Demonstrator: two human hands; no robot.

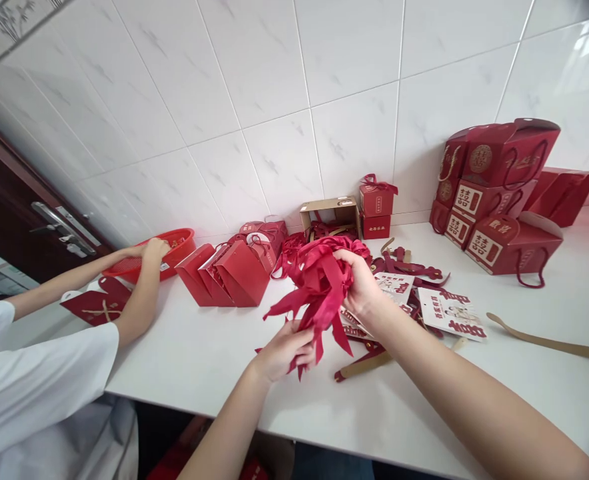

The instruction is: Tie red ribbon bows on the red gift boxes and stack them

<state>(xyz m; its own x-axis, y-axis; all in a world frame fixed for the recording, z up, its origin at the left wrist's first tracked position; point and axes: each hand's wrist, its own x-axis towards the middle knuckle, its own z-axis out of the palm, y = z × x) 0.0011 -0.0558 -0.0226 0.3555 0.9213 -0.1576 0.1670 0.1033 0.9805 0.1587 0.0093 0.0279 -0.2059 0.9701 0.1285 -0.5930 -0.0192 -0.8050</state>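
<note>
A bunch of red ribbons [319,280] hangs between my two hands above the table. My right hand [359,283] is closed round the upper, gathered part at its right side. Lower down, my left hand [284,350] grips the loose ribbon ends, its fingers curled over them. Under and behind the bunch lie printed cards [452,313] and dark red and tan strips [364,365]. Just behind stands an open cardboard box [332,208] with dark red pieces inside. The bunch hides part of what lies beneath it.
Folded red boxes [229,277] stand left of centre. Stacked red gift boxes [499,193] are at the right, with a tan strip [549,339] in front. Two small red boxes [376,208] stand by the wall. At left, a co-worker's hands [152,250] reach into a red basket [182,250].
</note>
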